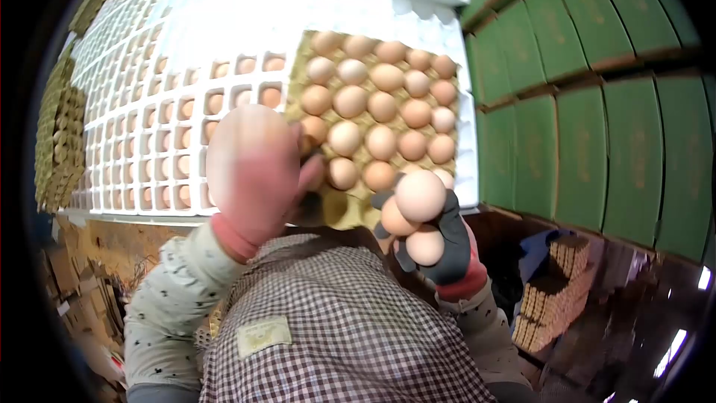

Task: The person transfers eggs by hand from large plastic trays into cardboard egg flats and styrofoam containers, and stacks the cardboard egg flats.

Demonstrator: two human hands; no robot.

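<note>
Eggs (344, 137) sit in rows across a brown cardboard tray (339, 210), with white foam trays (467, 157) showing beside it; to the left, more eggs lie in the foam's square pockets. My right grip (451, 250), in a dark glove, is curled around three eggs (420, 195) bunched together over the near right corner of the cardboard tray. My left grip (265, 179) is blurred at that tray's left edge, its fingers beside an egg there; I cannot tell whether it grasps anything. I judge the step in hand to be shifting eggs by hand at the cardboard tray, though I can't make out which way they travel. The next move, I think, calls for a steady right grip, so the trio doesn't knock, and a light left touch among the packed rows. Room is best at the near edge, where some cardboard cups lie bare. A checked apron (321, 306) crowds that edge from below, and green boxes (578, 157) wall off the right, so I'd favour lifting straight up.
</note>
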